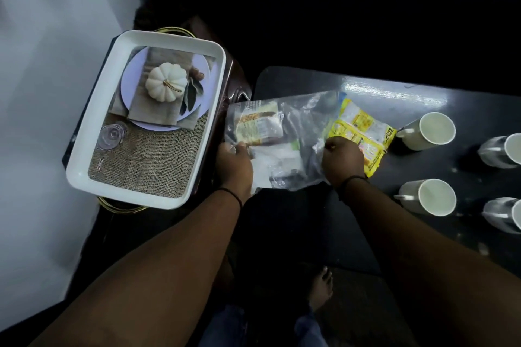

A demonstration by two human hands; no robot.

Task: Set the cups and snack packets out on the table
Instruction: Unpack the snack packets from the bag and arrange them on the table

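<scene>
Both hands, left (pixel 234 162) and right (pixel 342 159), have fingers pinching a clear snack bag (pixel 284 138) over the dark tabletop (pixel 423 98), white cups (pixel 428 131) nearby.

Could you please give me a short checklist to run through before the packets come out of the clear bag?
1. Left hand grips the clear bag: ok.
2. Right hand pinches the bag's other side: ok.
3. Bag's mouth open: cannot tell.
4. Yellow packet already on the table: ok.
5. Four cups upright: not ok, they lie on their sides.
6. White tray emptied: ok.
</scene>
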